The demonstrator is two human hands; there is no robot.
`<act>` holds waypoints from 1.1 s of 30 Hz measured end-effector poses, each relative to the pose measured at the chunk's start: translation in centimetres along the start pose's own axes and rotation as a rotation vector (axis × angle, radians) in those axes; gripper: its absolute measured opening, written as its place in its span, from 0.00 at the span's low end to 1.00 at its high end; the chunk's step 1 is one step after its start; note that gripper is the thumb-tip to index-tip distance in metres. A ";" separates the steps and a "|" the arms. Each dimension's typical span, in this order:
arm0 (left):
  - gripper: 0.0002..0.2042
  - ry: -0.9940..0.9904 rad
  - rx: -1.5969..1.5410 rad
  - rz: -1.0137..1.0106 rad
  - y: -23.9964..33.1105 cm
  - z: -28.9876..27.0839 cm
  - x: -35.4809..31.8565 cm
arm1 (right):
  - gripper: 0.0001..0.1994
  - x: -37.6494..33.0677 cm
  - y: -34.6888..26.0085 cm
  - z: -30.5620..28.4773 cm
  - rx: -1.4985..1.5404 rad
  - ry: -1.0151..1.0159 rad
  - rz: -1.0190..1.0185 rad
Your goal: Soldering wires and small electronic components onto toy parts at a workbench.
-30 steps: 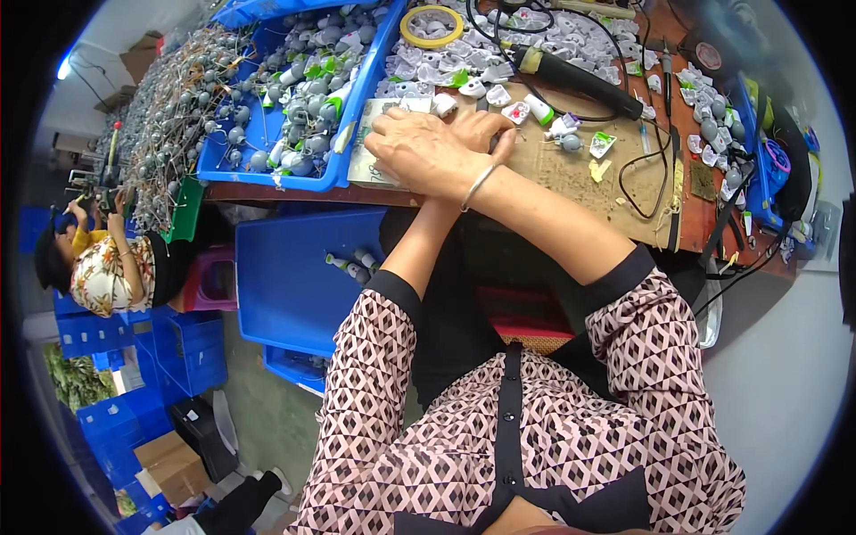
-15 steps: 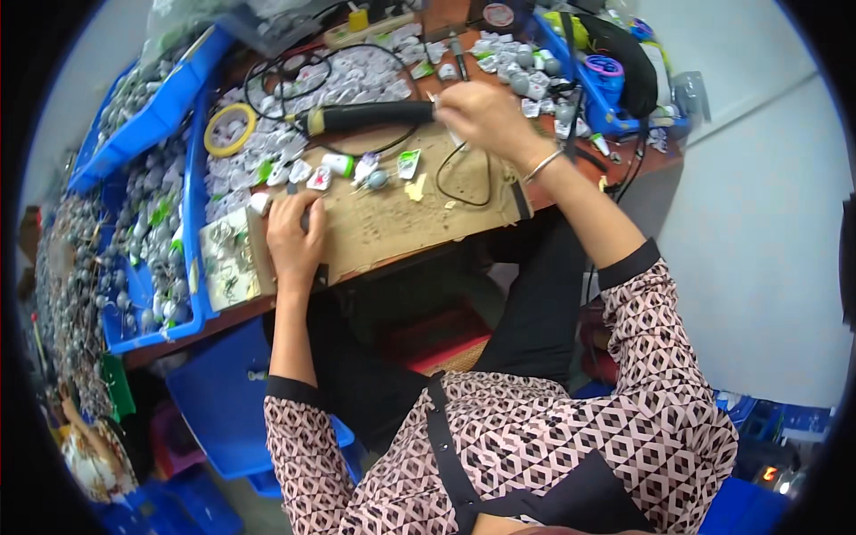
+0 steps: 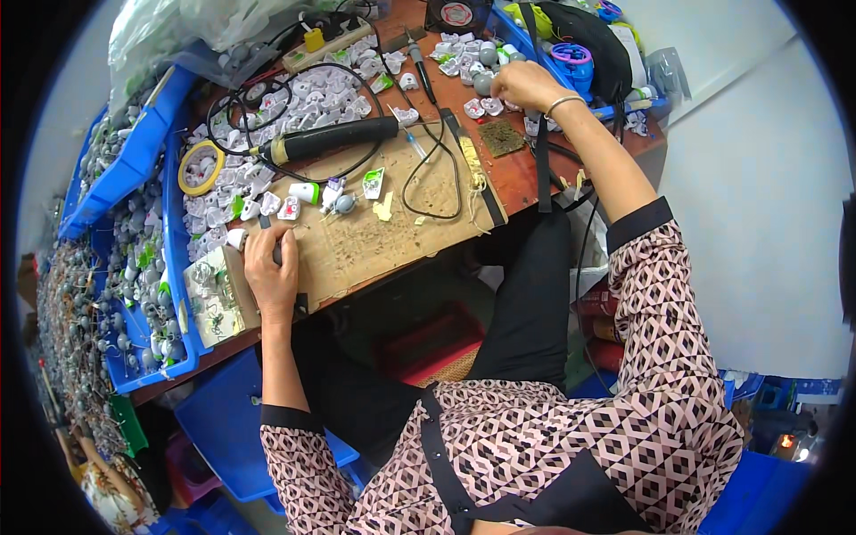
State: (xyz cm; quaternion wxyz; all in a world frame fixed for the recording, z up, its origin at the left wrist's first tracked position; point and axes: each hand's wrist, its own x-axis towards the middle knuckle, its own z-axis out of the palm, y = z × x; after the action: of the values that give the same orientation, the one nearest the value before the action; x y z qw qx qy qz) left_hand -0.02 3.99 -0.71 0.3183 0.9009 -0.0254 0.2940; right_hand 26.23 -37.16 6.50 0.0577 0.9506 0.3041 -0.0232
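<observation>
My left hand (image 3: 271, 269) is closed at the near left edge of the cardboard work board (image 3: 374, 245), its fingers curled round a dark tool (image 3: 279, 253) mostly hidden by the hand. A small white casing (image 3: 236, 238) touches its fingertips. At the far right, my right hand (image 3: 528, 86) reaches into a heap of white casings and grey round parts, fingertips pinched beside a grey ball (image 3: 483, 85); what they hold is hidden. On the board lie a white-green casing (image 3: 374, 184), a green-capped piece (image 3: 304, 193), a grey-ended part (image 3: 339, 201) and a thin blue-white stick (image 3: 416, 145).
A black sleeved tube (image 3: 334, 138) crosses the board's far edge, its cable looping over a pile of white casings (image 3: 325, 94). A soldering iron (image 3: 418, 69) stands beyond. Blue bins (image 3: 183, 321) flank the left; yellow tape ring (image 3: 201, 168), brown sponge (image 3: 502, 138) and a strap (image 3: 542, 160) are nearby.
My right hand has moved right and away, from the black tube's end to the heap of parts. The view has shifted, uncovering the stick and sponge. My left hand keeps its grip.
</observation>
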 end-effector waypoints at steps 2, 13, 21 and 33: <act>0.04 -0.008 0.003 0.005 0.0 -0.1 0.0 | 0.09 0.2 -0.1 0.3 0.021 0.064 0.060; 0.05 -0.017 0.016 0.009 0.0 0.0 -0.1 | 0.11 0.7 1.2 1.9 -0.057 0.282 0.021; 0.03 -0.004 -0.004 -0.017 0.1 0.1 0.0 | 0.13 0.6 1.5 -0.4 -0.080 0.180 0.045; 0.04 0.033 0.046 0.038 -0.3 -1.7 -0.8 | 0.14 -13.7 -7.8 -9.2 0.282 1.558 -0.344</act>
State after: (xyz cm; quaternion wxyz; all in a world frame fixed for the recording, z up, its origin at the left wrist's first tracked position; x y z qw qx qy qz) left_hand -1.46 5.14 -0.23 0.2925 0.9022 -0.0303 0.3154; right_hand 10.63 -37.63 15.97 -0.2954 0.6320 0.3933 0.5989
